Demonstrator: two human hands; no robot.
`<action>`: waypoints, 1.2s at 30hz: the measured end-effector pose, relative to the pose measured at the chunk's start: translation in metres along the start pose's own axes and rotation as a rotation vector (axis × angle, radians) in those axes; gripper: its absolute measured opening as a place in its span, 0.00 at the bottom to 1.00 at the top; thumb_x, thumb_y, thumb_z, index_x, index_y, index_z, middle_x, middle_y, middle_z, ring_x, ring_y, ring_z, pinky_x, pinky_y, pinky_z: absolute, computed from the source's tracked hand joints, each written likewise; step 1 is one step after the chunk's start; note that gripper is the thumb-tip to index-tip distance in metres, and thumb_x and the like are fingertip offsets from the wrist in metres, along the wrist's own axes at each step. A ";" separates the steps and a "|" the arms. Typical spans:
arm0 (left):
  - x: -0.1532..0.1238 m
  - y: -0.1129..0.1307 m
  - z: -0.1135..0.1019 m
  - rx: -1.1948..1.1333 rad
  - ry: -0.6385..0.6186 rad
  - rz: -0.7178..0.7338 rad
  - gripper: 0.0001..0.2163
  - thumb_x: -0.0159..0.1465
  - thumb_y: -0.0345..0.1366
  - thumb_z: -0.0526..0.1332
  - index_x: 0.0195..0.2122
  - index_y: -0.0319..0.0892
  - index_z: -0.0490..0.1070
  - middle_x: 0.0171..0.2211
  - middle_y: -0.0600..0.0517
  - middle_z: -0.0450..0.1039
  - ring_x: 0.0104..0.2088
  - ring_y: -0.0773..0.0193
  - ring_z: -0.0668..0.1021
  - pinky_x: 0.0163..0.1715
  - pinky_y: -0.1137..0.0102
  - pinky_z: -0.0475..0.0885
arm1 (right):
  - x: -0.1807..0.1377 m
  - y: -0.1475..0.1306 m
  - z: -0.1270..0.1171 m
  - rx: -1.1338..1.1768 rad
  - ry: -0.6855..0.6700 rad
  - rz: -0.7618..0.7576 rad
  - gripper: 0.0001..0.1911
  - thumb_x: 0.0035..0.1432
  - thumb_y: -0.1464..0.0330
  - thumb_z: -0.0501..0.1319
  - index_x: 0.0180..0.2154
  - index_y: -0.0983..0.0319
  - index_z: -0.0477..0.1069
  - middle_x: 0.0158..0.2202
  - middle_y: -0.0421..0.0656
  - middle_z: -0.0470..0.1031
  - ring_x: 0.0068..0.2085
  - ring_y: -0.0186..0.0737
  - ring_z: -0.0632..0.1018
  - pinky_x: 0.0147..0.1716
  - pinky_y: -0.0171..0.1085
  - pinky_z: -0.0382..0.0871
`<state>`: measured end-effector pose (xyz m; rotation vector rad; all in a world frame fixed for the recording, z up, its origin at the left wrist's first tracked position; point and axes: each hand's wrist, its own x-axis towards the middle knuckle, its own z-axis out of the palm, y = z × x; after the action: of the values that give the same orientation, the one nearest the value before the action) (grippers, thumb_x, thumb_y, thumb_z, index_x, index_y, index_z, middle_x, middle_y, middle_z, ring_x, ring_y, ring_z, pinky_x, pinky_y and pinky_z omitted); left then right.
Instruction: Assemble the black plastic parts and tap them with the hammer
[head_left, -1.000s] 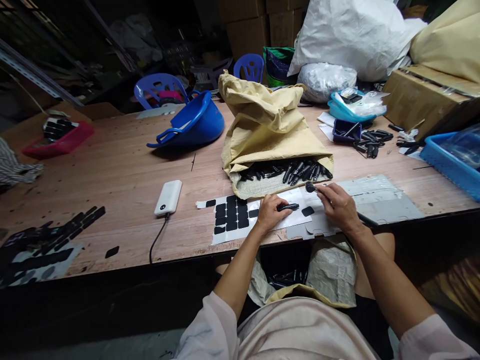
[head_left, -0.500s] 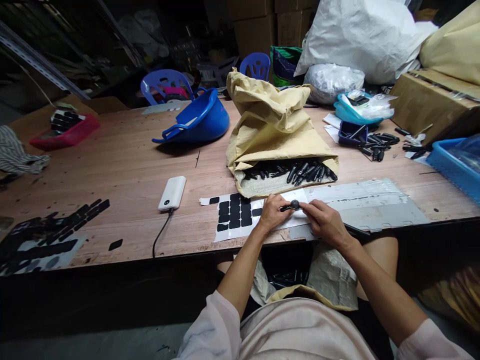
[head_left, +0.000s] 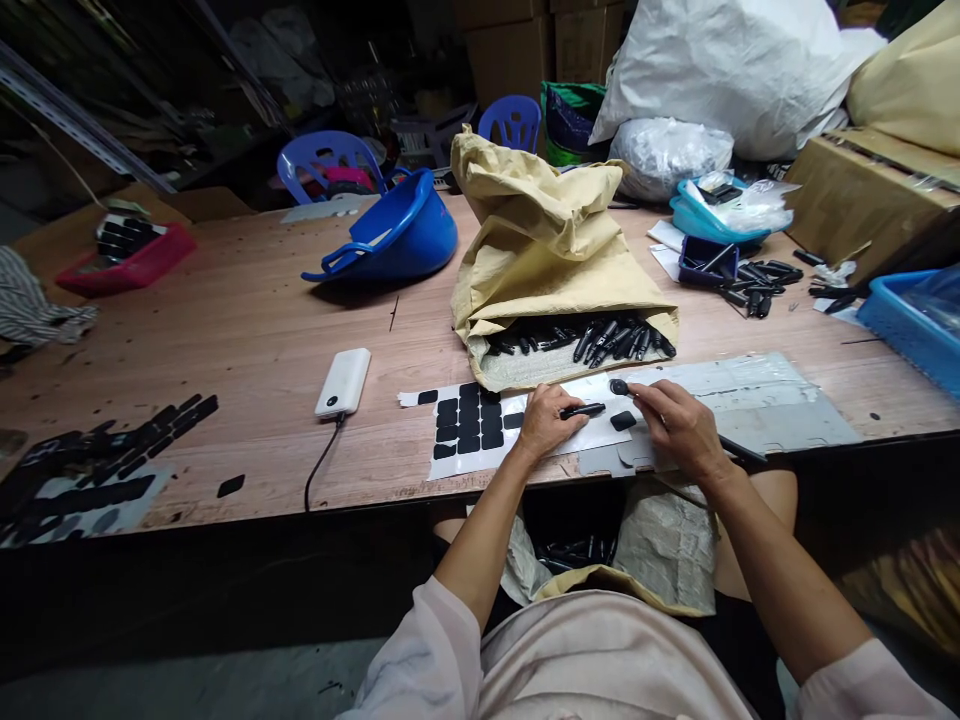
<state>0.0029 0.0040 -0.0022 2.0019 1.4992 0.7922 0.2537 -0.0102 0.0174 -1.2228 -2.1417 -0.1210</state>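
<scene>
My left hand (head_left: 547,422) is closed on a slim black pen-shaped piece (head_left: 583,411), which points to the right just above a white backing sheet (head_left: 487,462). Between thumb and fingers my right hand (head_left: 679,420) pinches a small round black piece (head_left: 619,387). Under the right fingers lies a black rounded-square sticker (head_left: 622,421). Rows of similar black stickers (head_left: 469,420) cover the left part of the sheet. Behind the hands an open tan sack (head_left: 566,285) lies on its side, with many black pieces (head_left: 615,342) showing in its mouth.
A white power bank (head_left: 343,383) with a cable lies left of the sheet. Farther back sit a blue basin (head_left: 405,235) and a red tray (head_left: 127,262). Loose black pieces (head_left: 761,285) and a blue crate (head_left: 919,325) are at the right. Another sack (head_left: 667,550) is on my lap.
My hands have come apart. The right hand has moved right and slightly up with the round piece, leaving the pen-shaped piece in the left hand. The sticker beneath now shows.
</scene>
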 end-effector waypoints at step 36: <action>0.047 0.021 -0.005 -0.069 0.284 -0.162 0.07 0.67 0.39 0.66 0.43 0.44 0.82 0.39 0.48 0.79 0.41 0.58 0.79 0.47 0.63 0.75 | -0.004 0.046 0.016 -0.139 -0.057 0.047 0.13 0.71 0.65 0.57 0.48 0.57 0.81 0.38 0.46 0.77 0.41 0.46 0.72 0.42 0.43 0.64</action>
<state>0.0238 0.0443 0.0231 1.7469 1.7399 1.0779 0.2836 0.0188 -0.0083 -1.3707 -2.1819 -0.2206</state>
